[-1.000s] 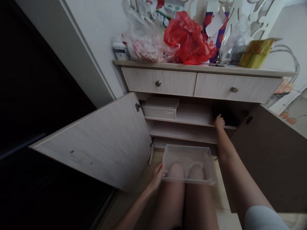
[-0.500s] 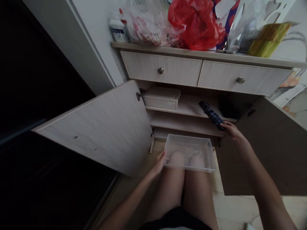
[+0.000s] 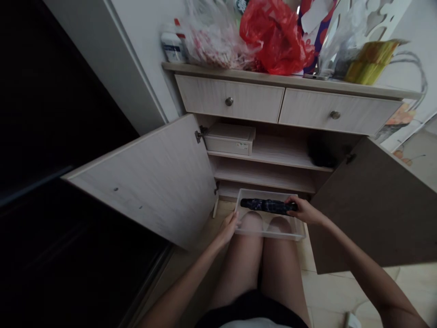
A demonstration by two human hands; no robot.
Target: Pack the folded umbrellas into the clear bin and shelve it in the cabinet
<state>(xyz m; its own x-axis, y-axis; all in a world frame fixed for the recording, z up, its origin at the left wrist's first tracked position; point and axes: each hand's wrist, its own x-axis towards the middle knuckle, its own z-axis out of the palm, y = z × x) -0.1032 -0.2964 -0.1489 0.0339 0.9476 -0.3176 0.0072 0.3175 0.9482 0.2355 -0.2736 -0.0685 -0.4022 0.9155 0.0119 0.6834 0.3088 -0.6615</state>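
Observation:
A clear plastic drawer bin (image 3: 269, 236) rests on my knees, in front of the opened cabinet. My left hand (image 3: 230, 227) grips its left side wall. My right hand (image 3: 303, 210) is closed round the right end of a dark patterned folded umbrella (image 3: 264, 206). The umbrella lies crosswise over the bin's far part, within its outline; whether it touches the bottom I cannot tell.
Two cabinet doors, left (image 3: 146, 187) and right (image 3: 368, 205), stand wide open beside me. On the upper shelf sit a white box (image 3: 228, 140) and a black item (image 3: 321, 152). Bags, a red one (image 3: 273, 38) among them, and a white bottle (image 3: 172, 48) crowd the top.
My right hand has brought the umbrella left and down from before the shelves to the bin, turning it nearly level. My left hand keeps its hold on the bin.

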